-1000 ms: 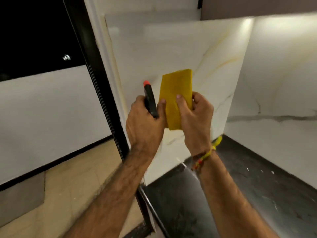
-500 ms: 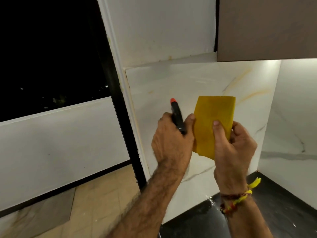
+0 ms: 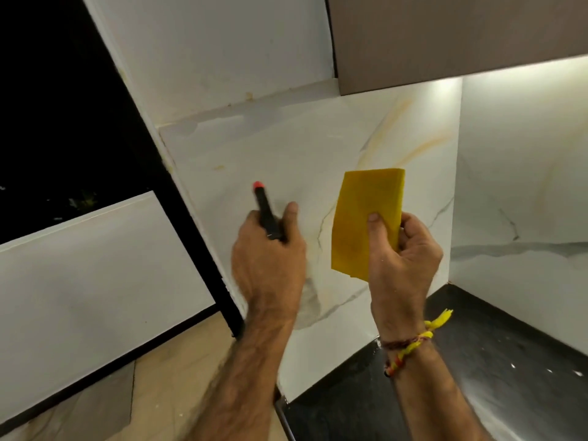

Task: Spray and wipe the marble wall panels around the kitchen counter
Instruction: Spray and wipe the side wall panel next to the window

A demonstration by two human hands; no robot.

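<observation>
A black spray bottle [image 3: 266, 214] with a red tip is being gripped in the left hand [image 3: 269, 259], the fingers curled round its neck and the thumb raised beside it; the body of the bottle is being hidden by the hand. A folded yellow cloth [image 3: 366, 218] is being pinched upright in the right hand [image 3: 402, 256], the thumb pressed on its front face and the fingers curled behind. Both are being held up in front of the side marble panel [image 3: 286, 160], near it but, as far as can be judged, not touching it. A second marble panel [image 3: 521, 186] is being lit from under a cabinet [image 3: 445, 36] to the right, and the dark counter [image 3: 477, 377] is lying below, with pale specks and a wet-looking sheen on it.

The spraying step appears to be in hand: the red tip is being pointed toward the side panel, while the cloth is being kept ready. No wet patch can be made out on the panel with certainty. The next move is likely being set up as a squeeze of the trigger, followed by the cloth being laid flat against the marble and drawn across it; a flatter hold on the cloth would be called for.
</observation>
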